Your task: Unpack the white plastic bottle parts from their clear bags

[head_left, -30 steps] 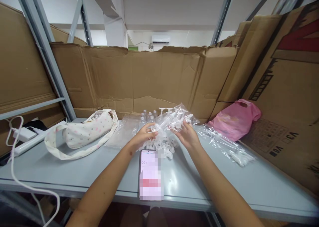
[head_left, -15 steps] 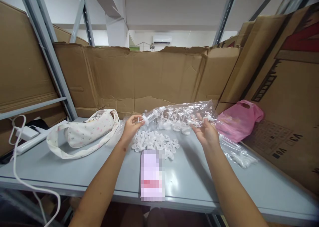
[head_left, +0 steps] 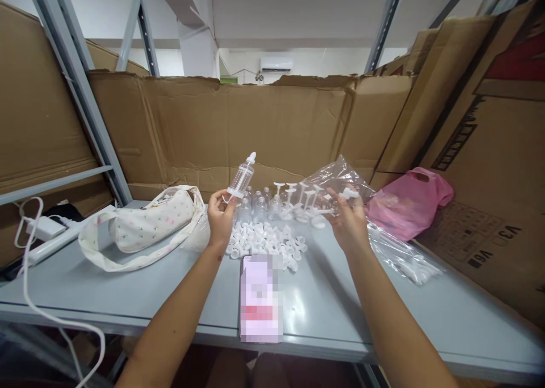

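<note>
In my left hand (head_left: 222,220) is a small clear bottle (head_left: 242,178) with a white tip, tilted up to the right and pinched by its white base. My right hand (head_left: 351,220) grips a clear plastic bag (head_left: 336,175) and small white parts at the fingertips, whose shape is hard to make out. Between the hands, clear bottles (head_left: 260,207) stand behind a pile of small white caps (head_left: 266,241). White stemmed parts with round bases (head_left: 317,222) stand to the right of the bottles, partly in front of the bag.
A phone (head_left: 259,297) lies at the table's (head_left: 323,314) front edge. To the left are a patterned fabric bag (head_left: 147,223) and a white cable (head_left: 25,274). A pink plastic bag (head_left: 400,206) and a clear bag of white pieces (head_left: 409,263) lie right. Cardboard (head_left: 247,126) stands behind.
My left hand has turned the bottle more upright, clear of the plastic bag. The bag has shifted right, uncovering the bottles and stemmed parts. My right hand's fingers have moved slightly up.
</note>
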{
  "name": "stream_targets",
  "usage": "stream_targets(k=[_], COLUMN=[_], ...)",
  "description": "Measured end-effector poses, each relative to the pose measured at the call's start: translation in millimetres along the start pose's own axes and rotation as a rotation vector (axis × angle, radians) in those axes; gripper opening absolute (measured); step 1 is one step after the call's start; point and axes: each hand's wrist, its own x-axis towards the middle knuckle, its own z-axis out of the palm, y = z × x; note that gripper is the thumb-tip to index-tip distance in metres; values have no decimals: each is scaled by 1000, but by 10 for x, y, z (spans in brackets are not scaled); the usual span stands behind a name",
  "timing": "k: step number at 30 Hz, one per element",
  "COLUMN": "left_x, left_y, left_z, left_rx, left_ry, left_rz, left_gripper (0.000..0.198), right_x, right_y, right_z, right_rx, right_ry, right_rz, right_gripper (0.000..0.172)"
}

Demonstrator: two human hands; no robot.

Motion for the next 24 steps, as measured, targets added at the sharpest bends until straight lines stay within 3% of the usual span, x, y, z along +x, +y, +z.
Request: stream_targets(k=[7,17,20,24], left_x=[-99,-46,-51,-68], left_y=[-46,-72,-87,-122], left_z=[83,75,80,81], left_rx=[-67,-202,-180,-150], left_ry=[-95,-75,-88,-119], left_rz=[-58,-197,-196,-190], left_gripper=[35,35,36,37], right_x=[-21,41,31,38], right_y=[8,-59,-126,-140], right_z=[99,365,482,607], right_rx=[-30,-119,-215,-318], right_ry=[-92,-238,-341,-394], right_rz=[-34,13,64,23], right_gripper=[51,37,33,28])
